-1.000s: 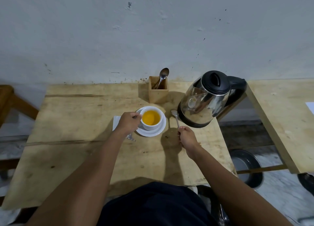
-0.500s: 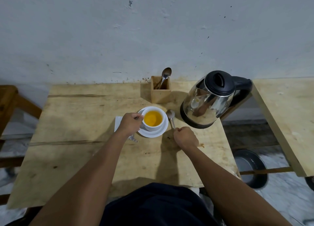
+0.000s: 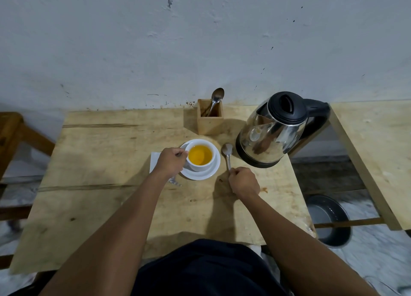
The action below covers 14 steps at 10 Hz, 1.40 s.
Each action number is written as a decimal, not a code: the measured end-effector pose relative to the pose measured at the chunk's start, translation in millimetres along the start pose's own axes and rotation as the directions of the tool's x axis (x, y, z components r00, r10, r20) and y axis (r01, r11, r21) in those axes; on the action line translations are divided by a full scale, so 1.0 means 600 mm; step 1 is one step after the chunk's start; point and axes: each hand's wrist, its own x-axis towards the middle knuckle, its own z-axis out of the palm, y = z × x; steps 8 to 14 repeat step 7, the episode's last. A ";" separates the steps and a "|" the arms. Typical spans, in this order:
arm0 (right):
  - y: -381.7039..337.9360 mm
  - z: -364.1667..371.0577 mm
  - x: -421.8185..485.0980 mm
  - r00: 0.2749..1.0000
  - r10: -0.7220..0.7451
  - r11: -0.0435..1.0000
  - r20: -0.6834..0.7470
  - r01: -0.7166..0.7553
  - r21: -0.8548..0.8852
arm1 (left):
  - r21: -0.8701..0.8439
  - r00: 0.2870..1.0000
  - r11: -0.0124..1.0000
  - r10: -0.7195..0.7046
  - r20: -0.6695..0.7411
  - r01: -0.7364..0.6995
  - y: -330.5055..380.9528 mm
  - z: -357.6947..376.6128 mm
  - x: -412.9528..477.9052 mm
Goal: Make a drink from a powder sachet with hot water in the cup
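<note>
A white cup (image 3: 201,165) full of orange-yellow drink stands on a white saucer (image 3: 205,174) in the middle of the wooden table (image 3: 106,162). My left hand (image 3: 170,162) is closed on the cup's left side, at its handle. My right hand (image 3: 243,182) grips the handle of a metal spoon (image 3: 227,151), whose bowl lies just right of the saucer. A white paper piece (image 3: 154,161) and a silvery scrap (image 3: 174,182), perhaps the sachet, lie partly hidden under my left hand.
A steel electric kettle (image 3: 275,131) with a black lid stands right of the cup. Behind the cup is a wooden holder (image 3: 210,123) with a second spoon (image 3: 216,96). A second wooden table (image 3: 373,153) is at right, a dark bowl (image 3: 329,220) on the floor between.
My right hand has drawn the spoon left and lower, from beside the kettle to just right of the saucer. My left hand stays on the cup.
</note>
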 end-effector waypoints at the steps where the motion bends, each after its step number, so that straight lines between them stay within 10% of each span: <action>1: 0.002 0.003 -0.003 1.000 -0.008 1.000 -0.028 0.008 0.001 | -0.001 1.000 1.000 -0.003 0.003 0.003 -0.001 0.000 0.000; 14: -0.049 -0.042 -0.011 0.973 -0.227 0.968 -0.035 0.222 -0.115 | 0.054 0.997 0.998 0.017 -0.069 -0.013 0.005 0.006 -0.002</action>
